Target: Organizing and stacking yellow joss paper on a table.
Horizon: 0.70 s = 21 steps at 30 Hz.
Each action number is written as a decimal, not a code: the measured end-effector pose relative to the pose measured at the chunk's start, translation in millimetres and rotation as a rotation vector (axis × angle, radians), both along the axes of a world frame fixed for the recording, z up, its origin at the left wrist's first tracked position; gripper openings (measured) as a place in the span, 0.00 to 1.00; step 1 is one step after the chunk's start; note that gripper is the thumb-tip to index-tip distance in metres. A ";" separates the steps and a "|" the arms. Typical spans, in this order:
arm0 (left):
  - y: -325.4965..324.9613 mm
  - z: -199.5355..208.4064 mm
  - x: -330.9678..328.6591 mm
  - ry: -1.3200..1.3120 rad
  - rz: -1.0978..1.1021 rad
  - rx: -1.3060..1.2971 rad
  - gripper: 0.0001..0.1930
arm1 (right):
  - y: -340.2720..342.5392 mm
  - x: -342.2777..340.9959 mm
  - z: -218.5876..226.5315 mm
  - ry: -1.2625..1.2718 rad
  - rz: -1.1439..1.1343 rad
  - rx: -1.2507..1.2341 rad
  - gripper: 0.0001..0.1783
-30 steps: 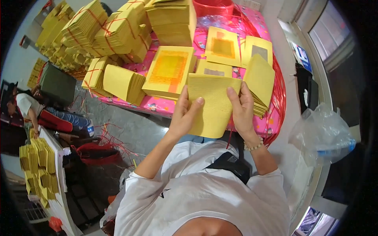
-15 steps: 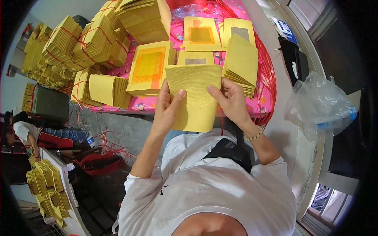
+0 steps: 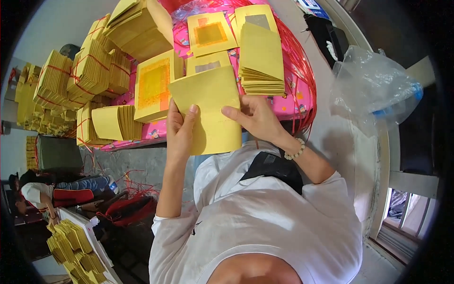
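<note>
**Two hands holding a yellow paper sheet over a table of stacked paper**

The left hand [image 3: 180, 132] grips the yellow sheet [image 3: 210, 111] at its nine o'clock edge, thumb on top and fingers closed behind it; the right hand [image 3: 257, 118] pinches the same sheet at its three o'clock edge, thumb pressed flat on the face; both hands are clamped on the paper, which hangs in the air just above the near edge of the pink table [image 3: 302, 102], at the centre of the view.

At one o'clock from the sheet sits a loose stack of plain yellow sheets [image 3: 261, 59]; at ten o'clock lies a pile of sheets with an orange printed square [image 3: 153, 85]; at twelve o'clock two more printed sheets lie flat, one with an orange square, one with a grey patch.

Judging by the piles, much work looks done: at least six bundles tied with red string [image 3: 90, 71] stand at nine to eleven o'clock; the loose stacks look like what is left.

A clear plastic bag [image 3: 373, 85] rests at three o'clock; a second person [image 3: 47, 191] crouches at seven o'clock beside further yellow stacks.
</note>
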<state>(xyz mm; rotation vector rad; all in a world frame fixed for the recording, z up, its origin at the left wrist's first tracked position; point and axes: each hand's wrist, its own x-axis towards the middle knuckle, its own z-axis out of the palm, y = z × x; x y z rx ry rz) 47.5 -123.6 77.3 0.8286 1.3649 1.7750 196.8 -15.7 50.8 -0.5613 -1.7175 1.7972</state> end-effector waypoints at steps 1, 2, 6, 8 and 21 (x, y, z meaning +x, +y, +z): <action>0.9 0.6 0.9 -0.016 0.021 -0.005 0.20 | -0.9 2.2 -2.5 -0.006 0.020 0.008 0.16; 1.8 0.3 1.7 -0.016 0.013 -0.008 0.20 | -0.8 3.8 -5.7 -0.006 0.013 0.005 0.16; 5.2 -1.3 4.5 0.021 0.012 -0.003 0.21 | -3.1 5.9 -6.4 -0.024 -0.025 -0.005 0.17; 6.6 -0.1 2.4 0.030 0.020 -0.005 0.21 | -6.1 8.0 -5.9 0.045 -0.034 -0.077 0.17; 18.7 -3.5 1.9 -0.007 0.022 -0.043 0.21 | -7.5 34.2 1.5 -0.378 0.050 0.083 0.14</action>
